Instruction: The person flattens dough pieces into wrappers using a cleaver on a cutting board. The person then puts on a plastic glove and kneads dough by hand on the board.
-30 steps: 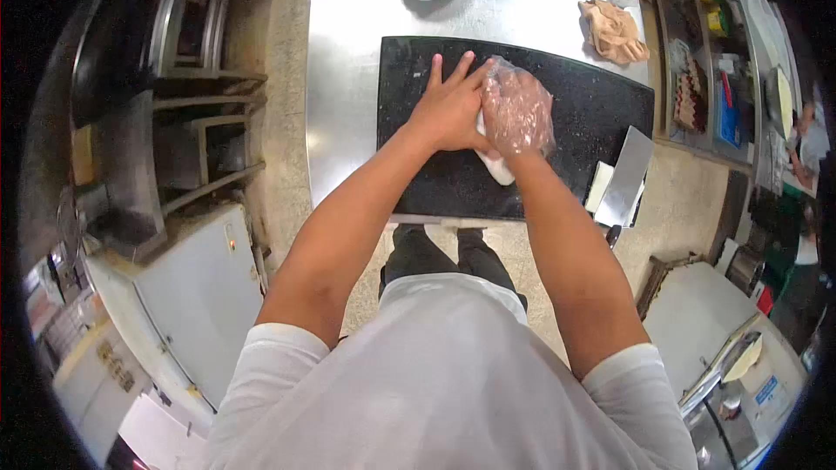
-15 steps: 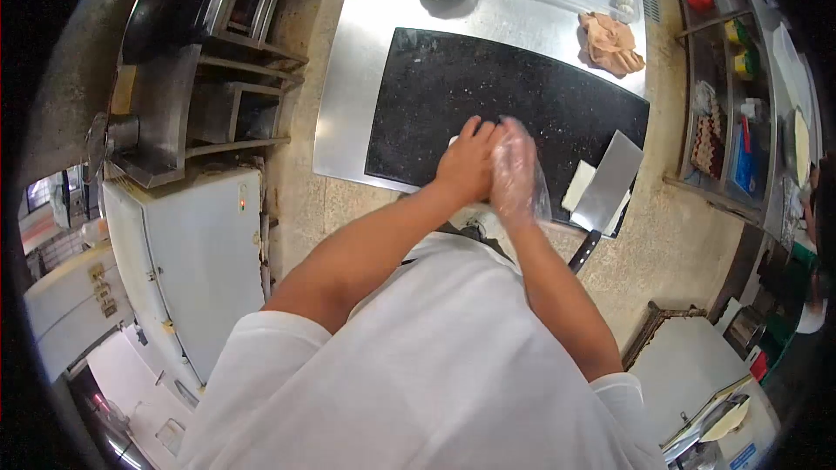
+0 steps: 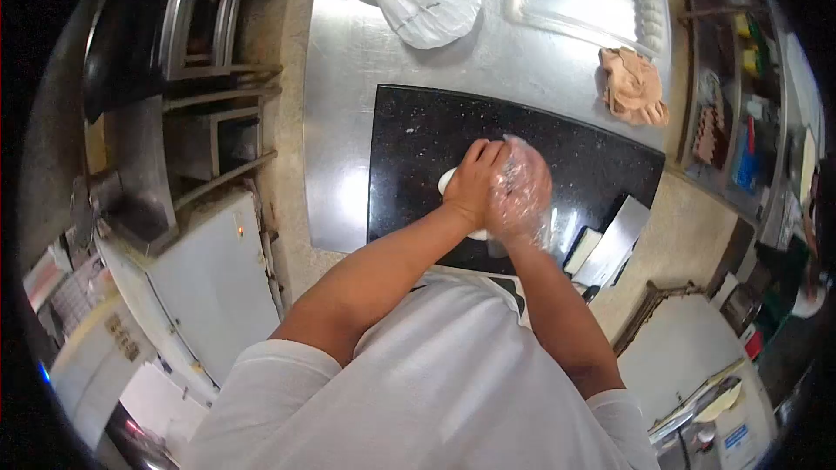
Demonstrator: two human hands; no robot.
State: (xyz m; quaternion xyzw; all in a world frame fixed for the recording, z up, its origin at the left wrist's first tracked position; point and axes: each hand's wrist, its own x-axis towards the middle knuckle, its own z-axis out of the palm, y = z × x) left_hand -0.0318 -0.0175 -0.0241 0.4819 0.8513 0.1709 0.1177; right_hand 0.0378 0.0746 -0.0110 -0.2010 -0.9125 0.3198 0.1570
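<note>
Under my two hands is a white, smooth piece of what looks like dough (image 3: 447, 181), mostly hidden; its edges show left of the hands and just below them. My left hand (image 3: 475, 183), bare, lies over it with the fingers bent and closed. Pressed against it is my right hand (image 3: 522, 187) in a clear plastic glove, fingers curled and partly hidden. Both work on a black board (image 3: 414, 135). To the right a cleaver (image 3: 616, 239) rests on the board's corner, beside a white flat-sided piece (image 3: 584, 250) that the blade partly covers.
The board lies on a steel table (image 3: 335, 122). A white plastic bag (image 3: 427, 0) sits at the back, and a crumpled tan cloth (image 3: 633, 87) at the right. A clear tray (image 3: 522, 0) holds a row of white pieces (image 3: 647, 0). Shelves (image 3: 723, 122) stand right.
My view has shifted, so the table and board appear lower. Both hands stay together on the white dough, and more of it shows beside my left hand. The cleaver remains on the board.
</note>
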